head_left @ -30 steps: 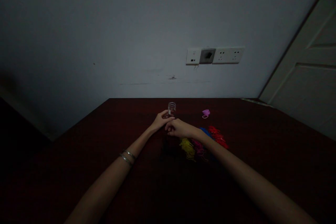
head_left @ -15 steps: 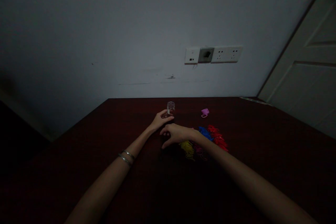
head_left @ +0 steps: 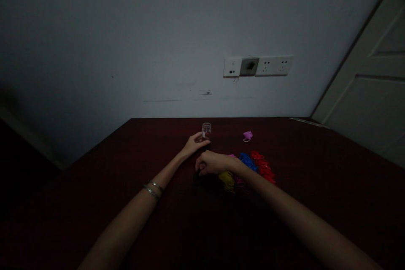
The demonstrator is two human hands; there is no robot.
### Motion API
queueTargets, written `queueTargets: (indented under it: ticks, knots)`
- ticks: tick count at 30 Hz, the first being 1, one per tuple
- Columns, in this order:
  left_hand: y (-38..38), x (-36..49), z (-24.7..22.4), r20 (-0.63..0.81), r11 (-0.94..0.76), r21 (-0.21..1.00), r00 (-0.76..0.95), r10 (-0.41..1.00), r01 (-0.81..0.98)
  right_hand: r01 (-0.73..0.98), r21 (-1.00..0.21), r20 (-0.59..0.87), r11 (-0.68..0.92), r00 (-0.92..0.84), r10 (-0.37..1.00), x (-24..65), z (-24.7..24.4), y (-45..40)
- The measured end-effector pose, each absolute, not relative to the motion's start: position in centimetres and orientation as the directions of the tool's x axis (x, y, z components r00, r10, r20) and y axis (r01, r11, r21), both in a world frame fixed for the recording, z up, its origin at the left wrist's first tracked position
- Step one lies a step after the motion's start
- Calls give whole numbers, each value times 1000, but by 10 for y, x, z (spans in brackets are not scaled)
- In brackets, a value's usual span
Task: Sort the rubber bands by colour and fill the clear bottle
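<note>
A small clear glass jar (head_left: 206, 130) stands upright near the back of the dark red table. My left hand (head_left: 193, 144) has its fingers and thumb around the jar's lower part. Just in front and to the right, my right hand (head_left: 210, 163) is closed low over the table, thumb and fingers pinched together; what they hold is too dark to see. Beside its wrist lie a yellow bundle (head_left: 227, 181), a blue bundle (head_left: 248, 161) and a red bundle (head_left: 263, 166) of thin strands. A dark pink bundle (head_left: 241, 183) is partly hidden by my right forearm.
A small purple object with a loop (head_left: 248, 135) lies at the back right of the table (head_left: 164, 135). Behind the table is a pale wall with a row of sockets (head_left: 257, 66). A white door (head_left: 367, 88) is at the right.
The thumb and fingers of my right hand have closed from a spread pose, at nearly the same spot. My left hand stays at the jar.
</note>
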State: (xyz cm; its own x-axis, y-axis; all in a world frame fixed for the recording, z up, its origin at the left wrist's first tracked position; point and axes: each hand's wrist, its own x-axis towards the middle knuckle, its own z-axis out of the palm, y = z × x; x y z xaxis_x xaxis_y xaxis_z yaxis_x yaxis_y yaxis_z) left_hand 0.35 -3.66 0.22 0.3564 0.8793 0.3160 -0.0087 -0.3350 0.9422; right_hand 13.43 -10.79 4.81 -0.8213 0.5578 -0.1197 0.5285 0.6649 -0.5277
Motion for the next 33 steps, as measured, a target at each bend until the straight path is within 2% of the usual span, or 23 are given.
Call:
queueTargets:
  ticks: [6, 13, 18, 28, 33]
  knots:
    - [-39, 3, 4, 318, -337, 941, 361, 876, -12, 482, -566, -74, 668, -838, 541, 137, 49, -106]
    - [-35, 3, -1, 297, -310, 951, 334, 895, -16, 443, -695, -32, 567, -806, 590, 143, 64, -108]
    - [-32, 2, -4, 306, -307, 950, 338, 890, -54, 406, -711, 37, 573, -793, 608, 151, 78, -102]
    - [-34, 5, -2, 320, -325, 945, 344, 883, -45, 412, -751, 205, 516, -597, 775, 173, 130, -67]
    - [-35, 5, -2, 295, -301, 953, 351, 889, -39, 513, -660, 349, 549, -437, 829, 174, 137, -44]
